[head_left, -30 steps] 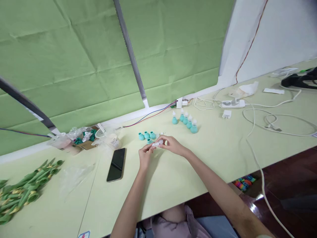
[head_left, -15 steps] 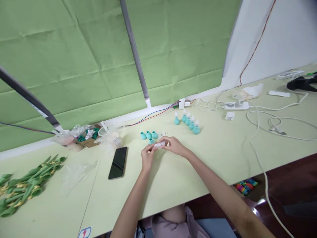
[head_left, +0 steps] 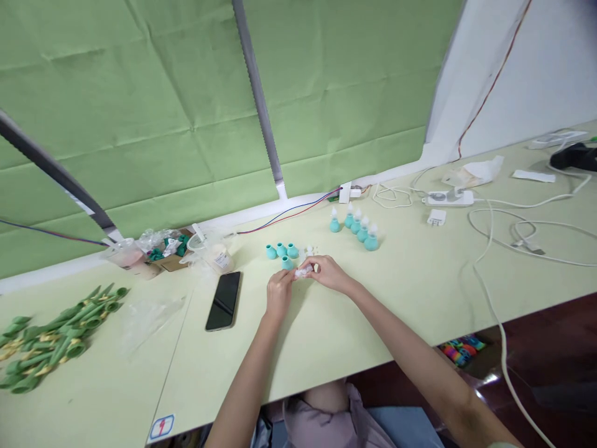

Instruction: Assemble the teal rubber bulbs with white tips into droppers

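Head view has both bare hands meeting over the pale table (head_left: 354, 323), busy with something tiny. The left hand (head_left: 278, 294) has its fingers bunched at one end of a translucent white piece (head_left: 304, 271), pinching it, though from here I can't make out just how those fingertips sit. The right hand (head_left: 329, 274) pinches the other end between thumb and forefinger. So the piece sits between the two hands, just to the near side of some small open turquoise pots (head_left: 281, 249); whether it brushes the tabletop I can't tell.

Four of those pots stand upright with their mouths open, three in a row and one closer in, right beside the left hand's fingertips. Small white bits (head_left: 310, 250) lie scattered just beyond the right hand. Farther back and to the right stand five capped turquoise pots (head_left: 362, 233), each with a pointed white top, four lined up and one a little apart.

Over to the left lies a dark-screened phone (head_left: 224, 300), then a crumpled clear plastic bag (head_left: 150, 316) and a heap of green stems (head_left: 60, 339). Off to the right, a white plug adapter (head_left: 436, 217) rests near a white power strip (head_left: 450, 198).
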A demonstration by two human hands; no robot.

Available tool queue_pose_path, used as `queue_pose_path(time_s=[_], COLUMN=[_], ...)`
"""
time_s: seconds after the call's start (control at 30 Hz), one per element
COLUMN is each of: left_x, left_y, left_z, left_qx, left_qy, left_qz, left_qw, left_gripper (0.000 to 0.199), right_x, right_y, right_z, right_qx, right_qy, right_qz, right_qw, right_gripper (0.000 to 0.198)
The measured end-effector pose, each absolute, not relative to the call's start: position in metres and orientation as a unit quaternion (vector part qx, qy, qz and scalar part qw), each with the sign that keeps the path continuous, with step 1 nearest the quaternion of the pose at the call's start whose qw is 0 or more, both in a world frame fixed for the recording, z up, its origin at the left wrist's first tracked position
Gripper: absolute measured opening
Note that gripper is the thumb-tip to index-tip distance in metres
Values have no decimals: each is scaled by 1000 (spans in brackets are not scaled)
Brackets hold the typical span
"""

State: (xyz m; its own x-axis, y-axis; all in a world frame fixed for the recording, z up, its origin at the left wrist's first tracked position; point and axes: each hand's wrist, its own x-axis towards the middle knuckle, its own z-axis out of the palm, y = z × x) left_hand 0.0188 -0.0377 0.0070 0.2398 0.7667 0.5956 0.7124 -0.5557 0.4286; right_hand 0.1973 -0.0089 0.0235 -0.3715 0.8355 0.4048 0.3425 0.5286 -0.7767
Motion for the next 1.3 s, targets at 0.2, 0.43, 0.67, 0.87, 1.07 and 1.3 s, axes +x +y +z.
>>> queue_pose_path(time_s=[0.2, 0.43, 0.67, 0.87, 1.07, 1.3], left_x=[21, 26, 26, 32, 22, 7], left_y=[-38, -40, -38, -40, -28, -6], left_z=[-3, -1, 11, 16, 9, -12], left_qx=[792, 765, 733, 715, 669, 666], left_qy=[467, 482, 495, 457, 528, 554], left_qz=[387, 427, 441, 505, 508, 473], left_qw=[-64, 5, 152, 157, 124, 159], left_gripper=[28, 30, 26, 30, 63, 33], right_x=[191, 187, 195, 199, 198, 200], right_y=[-8, -10, -10, -10, -7, -5], right_z=[13, 11, 21, 34, 33, 31], right_qx=[-371, -366, -395, -361, -308, -284], right_qy=[-724, -706, -803, -803, -596, -515], right_qz=[370, 404, 245, 221, 559, 649], right_qw=[448, 453, 373, 419, 487, 482], right_gripper=[15, 17, 13, 23, 41, 36])
